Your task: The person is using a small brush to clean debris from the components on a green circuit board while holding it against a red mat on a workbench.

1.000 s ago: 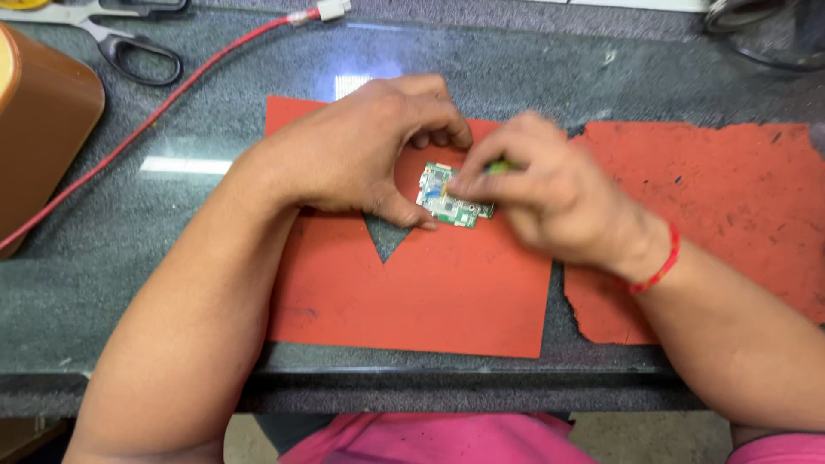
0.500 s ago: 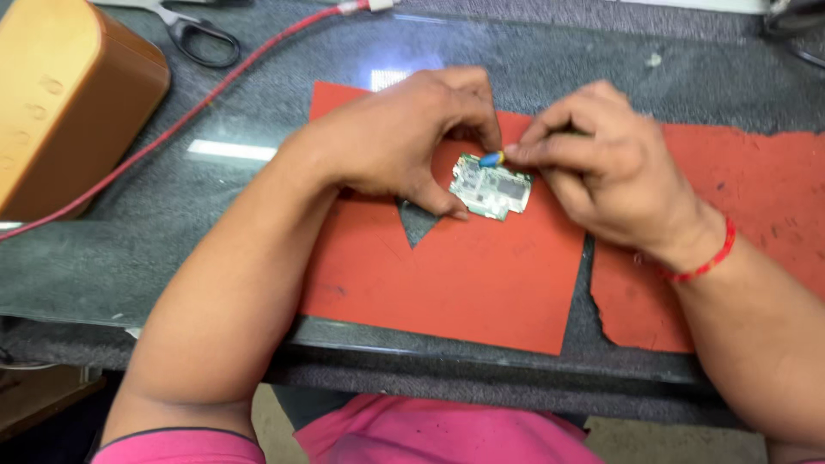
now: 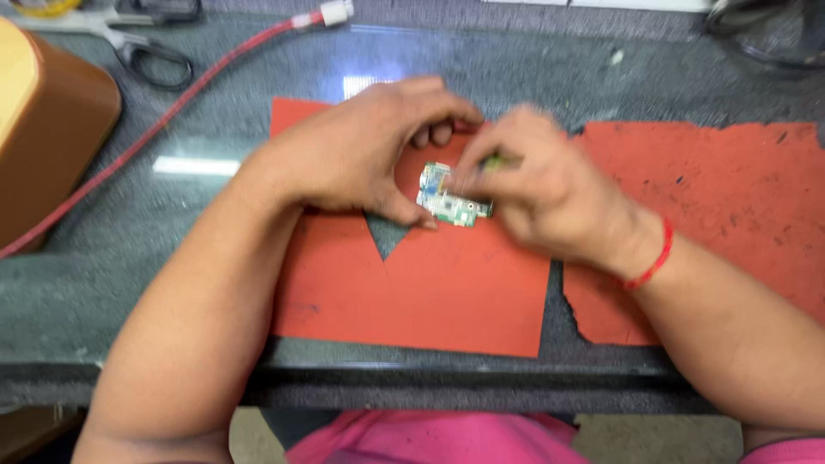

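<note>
The left hand (image 3: 361, 150) pinched the small green-and-silver circuit board (image 3: 451, 198) between thumb and curled fingers, holding it just above the orange-red rubber mat (image 3: 412, 292) on the grey speckled tabletop (image 3: 215, 146). The right hand (image 3: 541, 189), blurred, had its fingers pressed together on the board's right end, around something thin and greenish that could not be made out; a red thread bracelet (image 3: 653, 258) circled its wrist. Compared with half a second before, the board lay flatter and slightly lower, and the view had swung right, so the brown rounded box (image 3: 51, 146) sat at the left edge. A red cable (image 3: 172, 116) and black-handled scissors (image 3: 146, 51) lay beyond; a torn second red mat (image 3: 730, 198) lay to the right.
</note>
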